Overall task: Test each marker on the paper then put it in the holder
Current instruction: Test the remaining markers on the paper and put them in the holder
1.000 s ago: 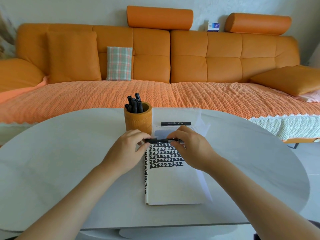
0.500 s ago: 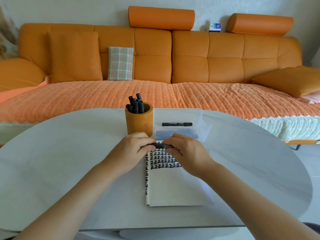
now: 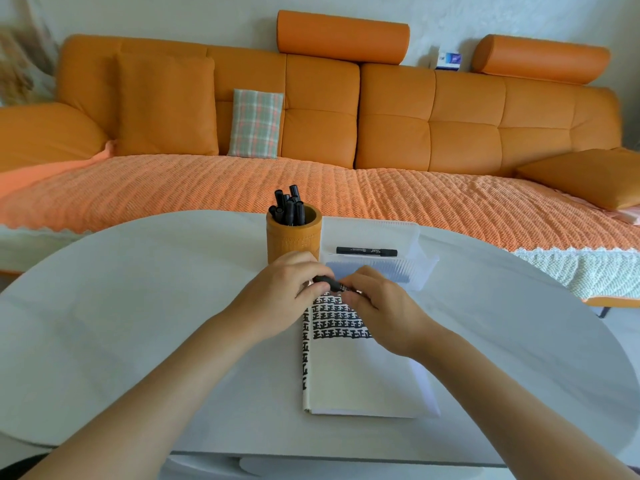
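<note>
Far edge: the white, rounded surface [image 3: 138, 306] curves off just behind the holder [image 3: 293, 242] and the clear tray [image 3: 420, 263]; an orange sofa [image 3: 450, 133] stands beyond it.
Near edge: it runs below my forearms, at the bottom of the view.
Open room: wide bare stretches of surface lie to the left of my left forearm and to the right of my right one.
Holder: an orange-brown cylinder, upright, just beyond my left grip [image 3: 287, 292]. A bunch of black markers [image 3: 289, 207] stands in it, ends up.
Tray: clear plastic, just right of the holder and behind the paper [image 3: 360, 375]. One spare marker [image 3: 366, 251] lies crosswise in it.
Paper: a pad lying flat, with rows of black marks across its top part and a column of marks down its left edge.
Marker in hand [image 3: 329, 284]: held level over the top edge of the paper, between both grips; only a short middle stretch shows.
Left grip: fingers curled round the marker's left end.
Right grip [image 3: 381, 306]: fingers and thumb pinch its right end.
Forearms: both reach in from the near edge and converge over the paper.
</note>
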A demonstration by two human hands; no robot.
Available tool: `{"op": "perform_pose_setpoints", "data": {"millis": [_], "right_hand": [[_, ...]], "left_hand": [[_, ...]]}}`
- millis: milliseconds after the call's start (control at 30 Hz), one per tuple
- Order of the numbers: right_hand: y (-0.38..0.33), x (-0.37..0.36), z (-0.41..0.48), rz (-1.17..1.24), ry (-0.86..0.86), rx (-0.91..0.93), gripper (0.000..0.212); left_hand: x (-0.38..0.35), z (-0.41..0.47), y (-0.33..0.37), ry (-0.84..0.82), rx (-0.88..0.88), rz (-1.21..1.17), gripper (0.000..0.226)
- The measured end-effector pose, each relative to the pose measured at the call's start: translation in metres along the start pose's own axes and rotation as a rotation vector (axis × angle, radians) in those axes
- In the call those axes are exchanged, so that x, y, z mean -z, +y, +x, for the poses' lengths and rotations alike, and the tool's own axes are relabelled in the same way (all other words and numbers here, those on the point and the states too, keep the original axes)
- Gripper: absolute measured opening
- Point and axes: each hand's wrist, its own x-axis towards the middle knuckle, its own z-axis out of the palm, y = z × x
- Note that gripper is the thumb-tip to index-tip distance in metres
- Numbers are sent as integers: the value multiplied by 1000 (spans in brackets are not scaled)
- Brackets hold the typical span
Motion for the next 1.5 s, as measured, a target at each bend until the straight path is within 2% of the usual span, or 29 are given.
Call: {"op": "perform_pose_setpoints", "data": {"millis": [100,233,367,467,533,700,833,967,1100,1200,1333,1400,1500], "right_hand": [[-3,0,8,34,80,-15,14],[-9,8,27,90,206,-63,18],[-24,24,59,367,379,-106,13],[-34,37,90,473,495,-87,15],[-37,41,111,483,505,-67,17],[-33,35,148,323,429,-105,17],[-28,30,158,109,208,-198,8],[-28,31,167,-13,119,-244,28],[-26,30,176,-34,-34,-319,21],[-25,31,176,-61,-118,-296,19],[-14,42,166,38,-14,-192,20],[2,46,163,-82,18,-237,26],[27,45,157,-461,-164,-304,36]], "left_hand": [[2,5,-7,71,36,-7,25],[13,14,-22,282,94,53,28],[22,22,-41,437,220,50,35],[23,25,-52,410,306,5,49],[23,30,-58,349,368,-24,61],[30,55,-68,213,522,-185,86],[30,73,-72,67,563,-374,89],[24,80,-74,61,540,-427,84],[24,84,-73,83,500,-408,80],[26,86,-74,89,455,-348,79],[32,91,-72,81,385,-257,82],[33,94,-69,68,314,-173,79],[30,100,-67,35,223,-58,69]]}}
